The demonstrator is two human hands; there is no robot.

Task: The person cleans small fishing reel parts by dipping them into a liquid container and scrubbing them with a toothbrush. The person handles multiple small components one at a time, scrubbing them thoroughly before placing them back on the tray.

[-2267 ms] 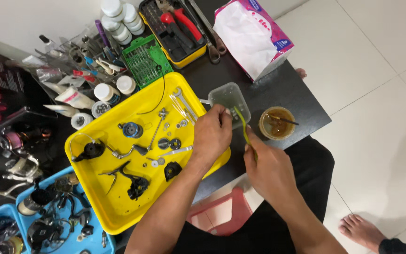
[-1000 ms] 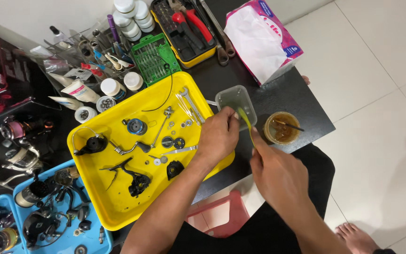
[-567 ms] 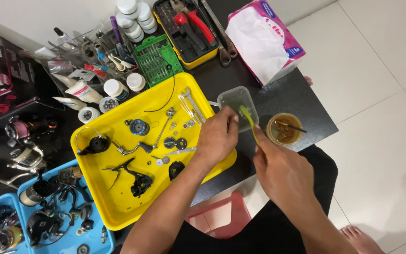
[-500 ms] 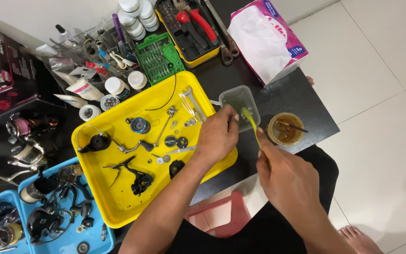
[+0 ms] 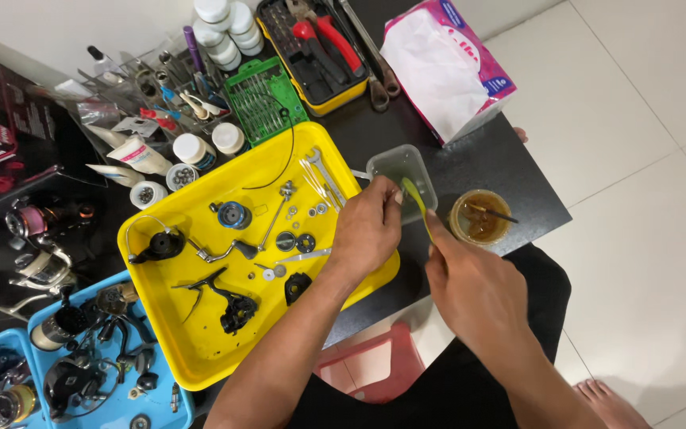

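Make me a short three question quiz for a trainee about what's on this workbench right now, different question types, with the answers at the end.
1. True or false: the right hand holds a thin green tool whose tip points into the clear square container.
2. What colour is the tray holding the taken-apart reel parts?
3. Multiple choice: what stands just right of the clear square container? A) a tissue box B) a round tub of brownish liquid C) a blue tray

Key: 1 true. 2 yellow. 3 B. The left hand rests at the container's near edge, over the tray's corner.
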